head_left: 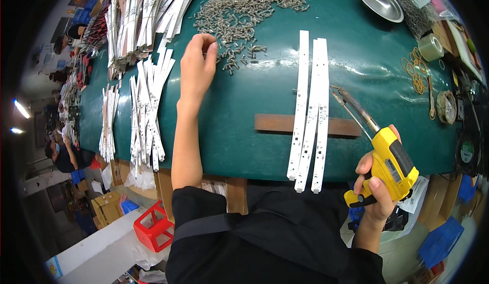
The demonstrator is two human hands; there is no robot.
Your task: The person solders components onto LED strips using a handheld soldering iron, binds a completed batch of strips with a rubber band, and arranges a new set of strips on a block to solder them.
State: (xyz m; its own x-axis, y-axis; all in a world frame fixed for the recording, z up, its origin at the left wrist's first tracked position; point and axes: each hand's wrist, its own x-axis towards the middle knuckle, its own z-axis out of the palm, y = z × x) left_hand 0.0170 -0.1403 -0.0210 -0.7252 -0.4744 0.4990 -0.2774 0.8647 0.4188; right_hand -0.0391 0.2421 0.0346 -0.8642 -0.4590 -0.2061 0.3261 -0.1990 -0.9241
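Note:
My right hand [377,190] grips a yellow soldering gun [391,164] by its handle. The gun's dark metal tip points up and left, beside three narrow white circuit board strips [308,116]. These strips lie across a brown bar [275,123], their near ends reaching the table's front edge. A small metal piece sticks out at the leftmost strip's side. My left hand [198,65] is at the near left edge of a heap of small metal connectors [239,16]. Its fingers are curled together; whatever they may hold is hidden.
Bundles of white strips [147,111] lie on the left of the green table [239,146], with bigger stacks [137,19] behind. At the right are a metal bowl [379,1], a tape roll [430,47], rubber bands [417,72] and a round container [446,106].

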